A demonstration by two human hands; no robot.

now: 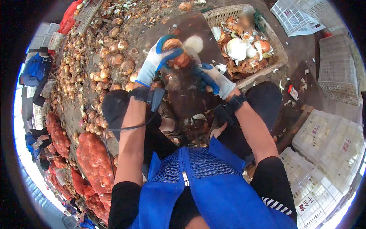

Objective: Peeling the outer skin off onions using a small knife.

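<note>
My left hand (155,57), in a white and blue work glove, is closed around a brown-skinned onion (172,44), the thumb lying across it. Loose reddish-brown skin (181,61) shows below the thumb. Gloved likewise, my right hand (218,79) is closed just to the right, on what looks like a knife (193,56); its pale blade is blurred and points toward the onion, and the handle is hidden by the fingers. Beneath both hands lies a dark, wet board (187,100). A round white onion piece (194,43) rests on its far part.
A crate (281,57) of peeled onions and skins stands at the far right. Many unpeeled onions (114,57) cover the ground to the left, with red mesh sacks (93,162) nearer. White plastic crates (331,137) line the right side. A small red and white packet (292,92) lies on the floor.
</note>
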